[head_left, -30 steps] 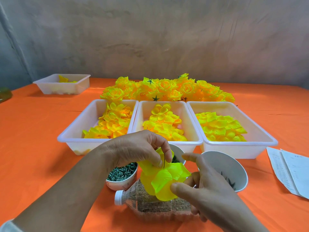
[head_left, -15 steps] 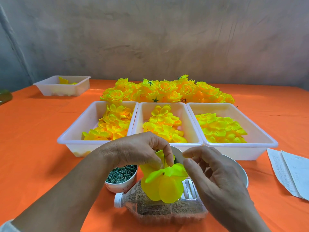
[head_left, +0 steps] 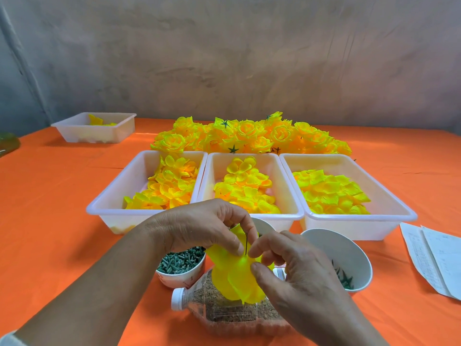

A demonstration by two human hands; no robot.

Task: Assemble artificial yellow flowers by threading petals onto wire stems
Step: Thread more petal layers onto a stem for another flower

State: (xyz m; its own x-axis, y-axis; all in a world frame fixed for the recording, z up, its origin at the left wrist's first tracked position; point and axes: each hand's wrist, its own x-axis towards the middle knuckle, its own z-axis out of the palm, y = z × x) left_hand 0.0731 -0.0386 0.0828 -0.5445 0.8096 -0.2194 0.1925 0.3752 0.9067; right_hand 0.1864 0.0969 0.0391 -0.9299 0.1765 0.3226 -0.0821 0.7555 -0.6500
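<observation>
A half-built yellow flower [head_left: 233,275] hangs in front of me, with a thin dark wire stem [head_left: 246,243] sticking up out of its petals. My left hand [head_left: 199,227] pinches the flower at the wire's base from the left. My right hand [head_left: 294,268] pinches the top petal beside the wire between thumb and forefinger. Three white trays hold loose yellow petals: left tray [head_left: 109,203], middle tray [head_left: 284,181], right tray [head_left: 389,203]. Finished yellow flowers [head_left: 249,136] are heaped behind them.
A small bowl of green pieces [head_left: 179,263] sits under my left wrist, a white bowl [head_left: 349,255] with green star parts to the right. A cut plastic bottle [head_left: 224,315] of brown grit lies under the flower. Papers [head_left: 434,255] lie at right, another tray [head_left: 97,129] far left.
My right hand has come up from under the petal to the wire, now pinching the petal beside it. The petal has slid down against the flower. My left hand has stayed put.
</observation>
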